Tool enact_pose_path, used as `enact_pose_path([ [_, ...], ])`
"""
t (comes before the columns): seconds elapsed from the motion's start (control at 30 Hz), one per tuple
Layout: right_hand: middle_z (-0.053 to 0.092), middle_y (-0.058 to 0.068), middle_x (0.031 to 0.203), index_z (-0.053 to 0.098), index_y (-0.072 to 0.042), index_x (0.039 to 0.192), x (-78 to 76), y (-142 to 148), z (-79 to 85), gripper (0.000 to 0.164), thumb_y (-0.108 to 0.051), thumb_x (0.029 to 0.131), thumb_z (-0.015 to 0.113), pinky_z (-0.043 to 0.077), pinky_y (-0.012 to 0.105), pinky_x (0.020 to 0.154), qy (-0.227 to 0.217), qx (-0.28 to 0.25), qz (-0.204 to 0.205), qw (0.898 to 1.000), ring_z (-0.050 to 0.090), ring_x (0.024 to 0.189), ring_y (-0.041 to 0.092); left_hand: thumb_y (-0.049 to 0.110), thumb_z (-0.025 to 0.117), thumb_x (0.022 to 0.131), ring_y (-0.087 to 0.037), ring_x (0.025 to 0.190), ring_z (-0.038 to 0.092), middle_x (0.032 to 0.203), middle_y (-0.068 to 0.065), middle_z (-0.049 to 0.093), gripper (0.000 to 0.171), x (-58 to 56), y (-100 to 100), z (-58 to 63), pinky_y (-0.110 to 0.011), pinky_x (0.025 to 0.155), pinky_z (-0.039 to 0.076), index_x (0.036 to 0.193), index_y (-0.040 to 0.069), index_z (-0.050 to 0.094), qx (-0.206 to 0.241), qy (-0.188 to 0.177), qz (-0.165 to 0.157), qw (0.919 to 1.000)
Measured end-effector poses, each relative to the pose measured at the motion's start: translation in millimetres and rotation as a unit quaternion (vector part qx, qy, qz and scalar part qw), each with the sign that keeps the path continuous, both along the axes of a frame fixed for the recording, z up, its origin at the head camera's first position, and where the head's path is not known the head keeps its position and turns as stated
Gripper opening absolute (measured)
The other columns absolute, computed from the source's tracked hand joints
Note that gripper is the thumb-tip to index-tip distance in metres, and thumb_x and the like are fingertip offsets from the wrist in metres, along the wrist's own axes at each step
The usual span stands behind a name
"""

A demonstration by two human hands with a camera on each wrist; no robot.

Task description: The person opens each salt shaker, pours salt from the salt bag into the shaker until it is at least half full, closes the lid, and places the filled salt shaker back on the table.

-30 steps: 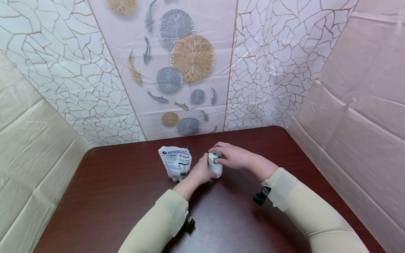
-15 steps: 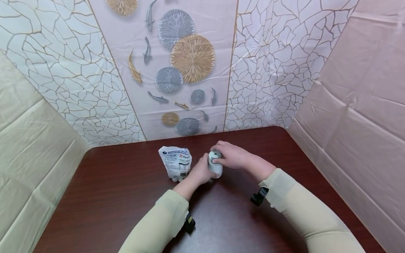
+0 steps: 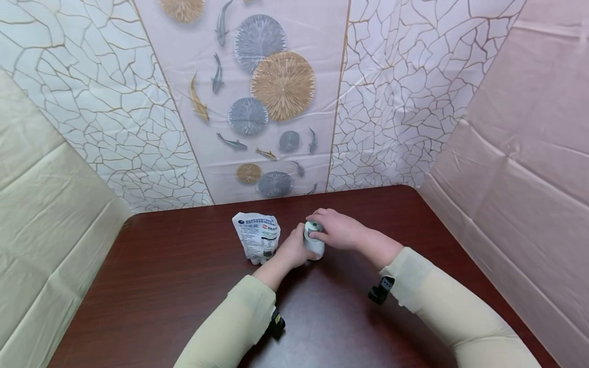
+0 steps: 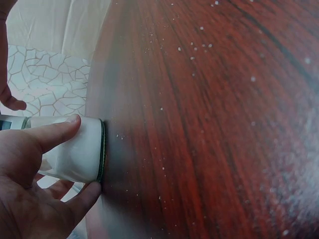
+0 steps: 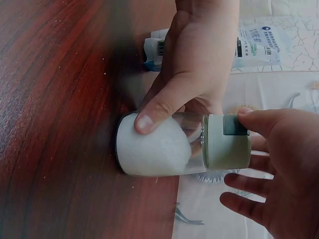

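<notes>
A clear glass jar (image 5: 159, 154), partly filled with white granules, stands upright on the table. Its pale green cap (image 5: 227, 152) is on and bears a dark green patch. My left hand (image 3: 293, 248) grips the jar's body low down, thumb across the glass. At the top, my right hand (image 3: 339, 230) holds the cap, thumb tip at the dark patch and fingers round the far side. In the right wrist view two lower fingers stick out past the cap. A white printed pouch (image 3: 257, 236) stands just left of the left hand.
The dark red-brown wooden table (image 3: 165, 296) runs back to a patterned wall covering (image 3: 271, 128). Small white grains (image 4: 180, 49) are scattered over the tabletop. Pale fabric sides (image 3: 515, 204) border the table left and right.
My right hand has shifted slightly at the cap, a little left and then back right. The left hand keeps its grip on the jar, and the pouch stands where it was.
</notes>
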State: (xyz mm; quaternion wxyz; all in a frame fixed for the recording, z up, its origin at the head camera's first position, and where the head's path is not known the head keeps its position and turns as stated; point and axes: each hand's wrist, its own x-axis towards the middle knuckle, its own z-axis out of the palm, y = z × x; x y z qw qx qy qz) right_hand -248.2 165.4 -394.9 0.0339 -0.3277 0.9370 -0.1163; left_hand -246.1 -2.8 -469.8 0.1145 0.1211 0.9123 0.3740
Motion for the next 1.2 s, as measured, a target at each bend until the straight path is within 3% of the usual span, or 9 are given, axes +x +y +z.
enact_pose_path([
  [0.2,0.049,0.009,0.145,0.055,-0.014,0.141,3.4,3,6.5,0.041,-0.014,0.1,0.058,0.044,0.045,0.103,-0.002,0.012,0.058,0.998,0.046,0.132,0.028,0.026,0.086,0.079,-0.026,0.121,0.051,0.141,-0.015,0.047,0.096,-0.6,0,-3.2,-0.041,0.101,0.044,0.152,0.01,0.026,0.006,-0.011,0.002,0.9999],
  [0.37,0.045,0.009,0.151,0.053,-0.016,0.144,4.6,6,13.0,0.049,-0.001,0.097,0.053,0.045,0.046,0.101,-0.001,0.031,0.083,0.996,0.043,0.135,0.031,0.024,0.086,0.078,-0.025,0.122,0.052,0.14,-0.015,0.048,0.094,-2.1,0,-4.1,-0.041,0.103,0.043,0.151,0.01,0.029,0.012,-0.012,0.005,0.9998],
  [0.83,0.052,0.009,0.143,0.057,-0.015,0.14,-0.1,9,12.2,0.045,-0.003,0.097,0.058,0.044,0.047,0.103,0.006,0.021,0.098,0.995,0.047,0.13,0.03,0.023,0.087,0.078,-0.026,0.121,0.053,0.137,-0.015,0.05,0.092,-1.9,0,-4.0,-0.042,0.102,0.043,0.15,0.009,0.031,0.012,-0.004,0.005,0.9999],
  [1.2,0.056,0.007,0.13,0.058,-0.014,0.137,-4.1,6,6.7,0.04,-0.018,0.098,0.064,0.048,0.043,0.097,0.018,0.016,0.077,0.997,0.054,0.117,0.024,0.026,0.086,0.077,-0.027,0.117,0.054,0.135,-0.015,0.051,0.092,-1.2,0,-5.0,-0.041,0.099,0.045,0.148,0.007,0.03,0.003,0.01,0.001,0.9999],
])
